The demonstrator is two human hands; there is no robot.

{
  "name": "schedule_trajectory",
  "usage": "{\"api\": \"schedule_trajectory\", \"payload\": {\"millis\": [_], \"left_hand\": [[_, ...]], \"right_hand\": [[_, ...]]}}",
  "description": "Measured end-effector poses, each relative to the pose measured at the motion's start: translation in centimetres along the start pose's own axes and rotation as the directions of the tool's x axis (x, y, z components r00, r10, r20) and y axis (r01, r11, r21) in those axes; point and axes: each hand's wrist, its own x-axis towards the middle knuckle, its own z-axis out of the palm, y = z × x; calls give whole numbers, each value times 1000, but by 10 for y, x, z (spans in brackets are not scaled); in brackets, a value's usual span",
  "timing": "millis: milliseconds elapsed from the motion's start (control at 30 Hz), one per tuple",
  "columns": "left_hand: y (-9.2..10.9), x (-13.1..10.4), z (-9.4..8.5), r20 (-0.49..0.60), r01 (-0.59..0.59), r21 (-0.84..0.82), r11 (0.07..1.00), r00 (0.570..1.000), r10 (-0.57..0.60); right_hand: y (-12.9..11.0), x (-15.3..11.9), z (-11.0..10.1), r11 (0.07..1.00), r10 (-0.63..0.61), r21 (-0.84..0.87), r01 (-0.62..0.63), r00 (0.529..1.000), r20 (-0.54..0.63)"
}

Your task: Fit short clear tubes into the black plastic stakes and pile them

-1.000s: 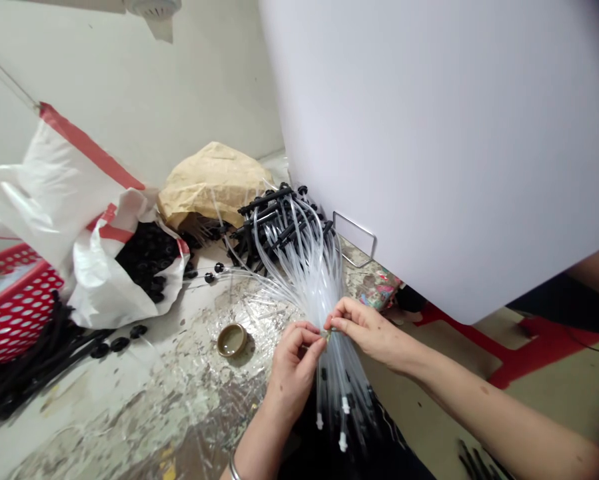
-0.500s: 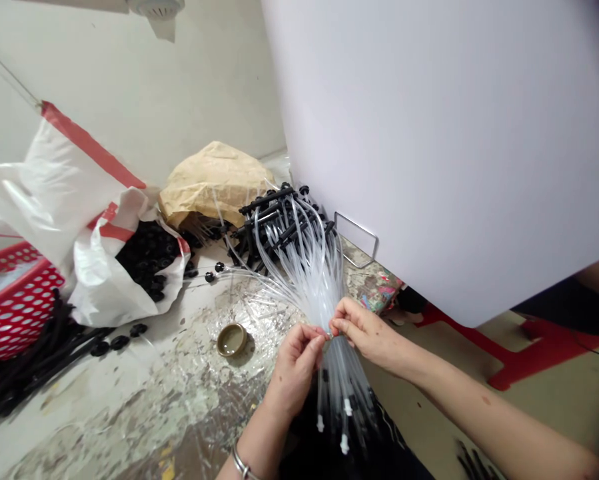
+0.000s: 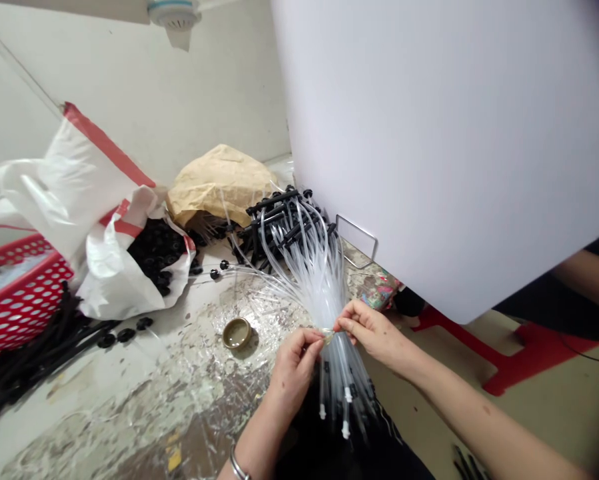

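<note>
A bundle of clear tubes [image 3: 324, 283] hangs over the near table edge, with black fittings [image 3: 279, 217] at its far end and white tips [image 3: 346, 429] at its lower end. A thin yellowish band [image 3: 328, 335] lies across the bundle. My left hand [image 3: 296, 363] pinches the band's left side between thumb and fingers. On the right side, my right hand [image 3: 362, 327] is closed in a pinch at the band, against the tubes. The band's far side is hidden behind the bundle.
On the table [image 3: 144, 387] stands a small round bowl [image 3: 236, 333]. To the left are a white bag [image 3: 124, 267] of black parts and a red dotted basket [image 3: 26, 293]. Brown paper [image 3: 222, 180] lies behind. A large white panel [image 3: 444, 147] fills the upper right.
My hands have drawn slightly apart at the bundle, and more of the band shows between them. The table and its objects have shifted a little to the right in view.
</note>
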Motion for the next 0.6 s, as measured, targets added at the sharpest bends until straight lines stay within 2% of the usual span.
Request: {"api": "schedule_trajectory", "payload": {"millis": [133, 233, 367, 467, 600], "left_hand": [[1, 1, -1, -46, -53, 172, 984, 997, 62], [1, 2, -2, -73, -58, 194, 979, 995, 73], [-4, -2, -3, -88, -101, 190, 977, 989, 119], [-14, -8, 0, -101, -119, 127, 985, 986, 133], [-18, -13, 4, 14, -22, 101, 995, 1000, 20]], "right_hand": [[0, 2, 5, 1000, 3, -13, -4, 1000, -19], [0, 1, 6, 1000, 17, 18, -16, 999, -40], [3, -1, -4, 998, 34, 51, -30, 997, -75], [9, 5, -11, 997, 24, -70, -37, 983, -183], [15, 20, -6, 951, 91, -268, -153, 969, -230]]}}
